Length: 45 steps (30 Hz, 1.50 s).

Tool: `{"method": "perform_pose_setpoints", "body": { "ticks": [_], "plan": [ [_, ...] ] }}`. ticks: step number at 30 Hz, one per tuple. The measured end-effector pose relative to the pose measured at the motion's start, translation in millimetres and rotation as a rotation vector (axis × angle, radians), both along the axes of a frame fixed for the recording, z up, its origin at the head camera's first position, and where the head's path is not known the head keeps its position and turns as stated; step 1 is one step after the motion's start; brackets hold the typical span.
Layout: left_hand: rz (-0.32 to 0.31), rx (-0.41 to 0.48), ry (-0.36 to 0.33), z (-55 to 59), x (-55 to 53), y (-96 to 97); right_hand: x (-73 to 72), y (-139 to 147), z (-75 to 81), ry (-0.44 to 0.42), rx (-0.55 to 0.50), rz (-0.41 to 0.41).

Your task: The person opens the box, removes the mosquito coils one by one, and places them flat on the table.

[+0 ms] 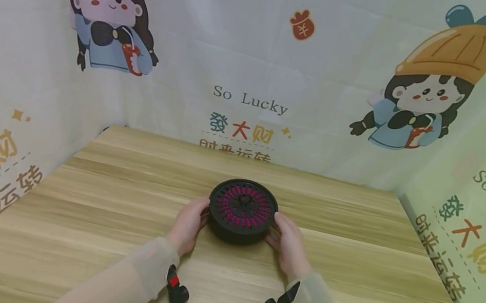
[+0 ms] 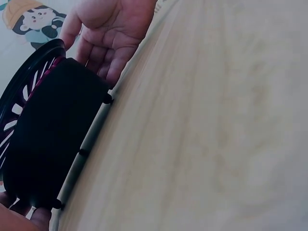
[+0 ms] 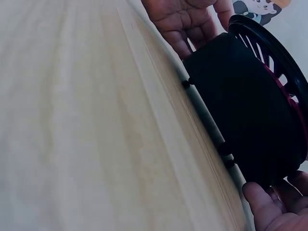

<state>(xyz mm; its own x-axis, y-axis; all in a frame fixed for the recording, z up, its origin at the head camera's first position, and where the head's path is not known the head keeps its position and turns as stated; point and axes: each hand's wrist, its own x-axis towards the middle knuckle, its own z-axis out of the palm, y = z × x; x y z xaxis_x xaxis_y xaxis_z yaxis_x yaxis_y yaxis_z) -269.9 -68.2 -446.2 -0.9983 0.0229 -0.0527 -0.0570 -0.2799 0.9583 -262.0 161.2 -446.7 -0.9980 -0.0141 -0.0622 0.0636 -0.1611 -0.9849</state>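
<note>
Black drum (image 1: 238,233), squat and round; lid (image 1: 244,208) radially slotted, magenta showing; stubby pegs (image 2: 108,98) below. Between left hand (image 1: 187,225) at eight o'clock and right hand (image 1: 291,245) at four, both gripping its curved wall, over wood-grain table (image 1: 356,276).

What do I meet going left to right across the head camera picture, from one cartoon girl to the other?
Left girl → left hand → black pot → right hand → right girl.

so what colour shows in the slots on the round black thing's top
Magenta, against the black top; it shows best in the head view.
</note>
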Motion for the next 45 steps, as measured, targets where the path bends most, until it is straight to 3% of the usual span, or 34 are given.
{"method": "perform_pose_setpoints", "body": {
  "ticks": [12,19,23,28,32,37,40,45],
  "plan": [
    [-0.017,-0.052,0.021,2.8,8.6,-0.8,10.3,-1,-0.3,0.021,-0.002,0.003],
    [-0.014,-0.038,0.013,0.4,4.5,-5.8,9.2,2,-2.7,0.044,0.005,0.022],
    [-0.037,-0.104,0.005,3.8,1.0,-13.4,7.9,7,-2.0,0.077,-0.008,0.067],
    [-0.045,-0.289,0.044,17.2,-6.9,-23.1,10.3,18,1.3,0.106,-0.010,0.147],
    [-0.062,-0.550,0.179,28.6,-14.1,-24.6,10.8,24,0.7,0.129,0.023,0.187],
    [-0.142,-0.850,0.369,42.7,-21.8,-14.1,7.5,24,-2.5,0.162,0.132,0.216],
    [-0.179,-0.924,0.435,47.2,-27.0,-5.6,5.8,22,-4.3,0.171,0.150,0.222],
    [-0.220,-0.948,0.441,48.0,-33.7,4.0,4.4,20,-7.8,0.155,0.182,0.215]
  ]
}}
